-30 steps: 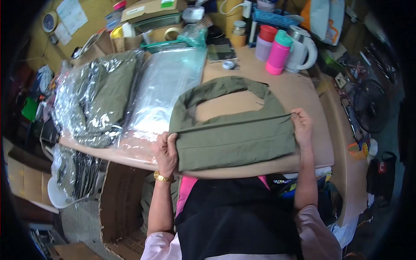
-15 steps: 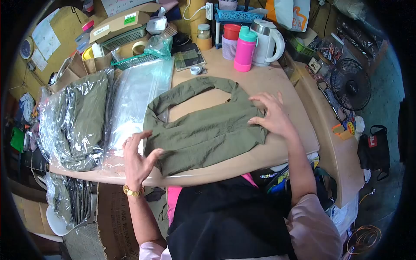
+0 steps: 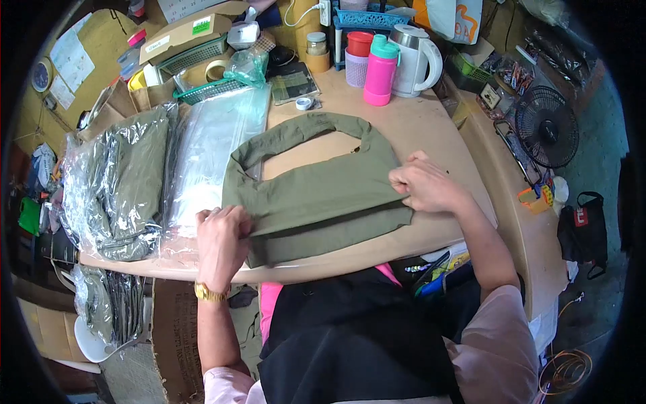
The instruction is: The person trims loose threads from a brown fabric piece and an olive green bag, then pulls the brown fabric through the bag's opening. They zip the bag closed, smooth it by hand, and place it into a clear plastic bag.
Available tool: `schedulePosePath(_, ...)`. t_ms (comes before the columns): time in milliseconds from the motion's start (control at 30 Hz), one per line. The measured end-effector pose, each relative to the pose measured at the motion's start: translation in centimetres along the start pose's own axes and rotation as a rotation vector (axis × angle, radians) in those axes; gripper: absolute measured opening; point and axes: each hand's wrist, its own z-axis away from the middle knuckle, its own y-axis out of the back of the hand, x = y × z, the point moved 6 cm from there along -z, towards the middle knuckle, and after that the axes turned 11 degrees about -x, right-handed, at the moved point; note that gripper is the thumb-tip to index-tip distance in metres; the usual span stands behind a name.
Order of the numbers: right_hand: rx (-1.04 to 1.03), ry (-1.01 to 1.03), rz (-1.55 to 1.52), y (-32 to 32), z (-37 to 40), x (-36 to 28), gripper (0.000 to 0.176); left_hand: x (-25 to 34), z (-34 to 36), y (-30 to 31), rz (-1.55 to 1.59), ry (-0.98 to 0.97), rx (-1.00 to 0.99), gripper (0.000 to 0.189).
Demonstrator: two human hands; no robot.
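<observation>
An olive-green fabric bag (image 3: 316, 182) with a wide looped strap lies on the table in front of me, its loop pointing away. My left hand (image 3: 224, 236) grips the fabric at the left side, fingers curled and pressed together. At the right side my right hand (image 3: 425, 183) pinches the same cloth. Between the hands the upper layer is pulled taut and lifted a little, with a dark gap showing over the lower layer. The fingertips of both hands are partly hidden.
Clear plastic sleeves (image 3: 215, 148) lie left of the cloth, beside packed olive items in plastic (image 3: 134, 182). Toward the back stand a pink bottle (image 3: 379, 77), a kettle (image 3: 412, 60) and a tape roll (image 3: 304, 104). A black fan (image 3: 546, 126) stands at the right.
Both hands have closed from spread fingers onto the cloth. Its top layer, wrinkled and flat before, is now stretched tight and raised off the layer below.
</observation>
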Motion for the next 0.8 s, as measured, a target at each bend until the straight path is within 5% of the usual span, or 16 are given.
schedulePosePath(100, 0.129, -0.041, -0.032, -1.3, 2.6, 0.6, 0.027, -1.5, 1.3, -1.3, -0.048, 0.118, 0.038, 0.024)
schedulePosePath(133, 0.409, -0.084, -0.036, -1.3, 3.3, 1.3, 0.030, -1.1, 1.3, -2.2, -0.041, 0.108, 0.034, 0.024)
schedulePosePath(167, 0.692, -0.127, -0.033, -1.6, 4.5, 2.1, 0.033, -0.8, 1.9, -1.5, -0.010, 0.135, 0.290, 0.030)
schedulePosePath(200, 0.696, -0.139, -0.027, -3.2, 5.0, 2.6, 0.033, -0.7, 2.8, -0.9, 0.022, 0.161, 0.549, 0.037)
schedulePosePath(233, 0.769, -0.347, -0.196, -5.2, 6.5, 4.6, 0.036, -1.3, 4.3, -1.6, -0.008, 0.097, 0.647, 0.054)
schedulePosePath(267, 0.832, -0.550, -0.366, -7.2, 7.8, 6.2, 0.042, -1.4, 5.3, -2.4, -0.016, 0.085, 0.627, 0.050)
schedulePosePath(467, 0.791, -0.570, -0.740, -12.2, 7.4, 4.4, 0.050, -2.5, 6.7, -6.3, 0.433, 0.321, 0.474, 0.067)
schedulePosePath(600, 0.620, -0.625, -0.604, -11.8, 5.3, 3.1, 0.053, -2.8, 6.2, -8.1, 0.644, 0.339, 0.365, 0.079)
schedulePosePath(700, 0.947, -0.161, -1.196, -13.9, 4.6, 5.1, 0.063, -5.0, 6.0, -10.2, 0.951, 0.404, 0.300, 0.082)
schedulePosePath(733, 0.939, -0.154, -1.201, -13.5, 5.2, 5.4, 0.063, -5.2, 6.2, -9.9, 0.947, 0.414, 0.305, 0.082)
schedulePosePath(800, 0.546, -0.680, -0.865, -12.8, 7.1, 5.4, 0.068, -4.2, 6.4, -8.9, 0.861, 0.362, 0.300, 0.088)
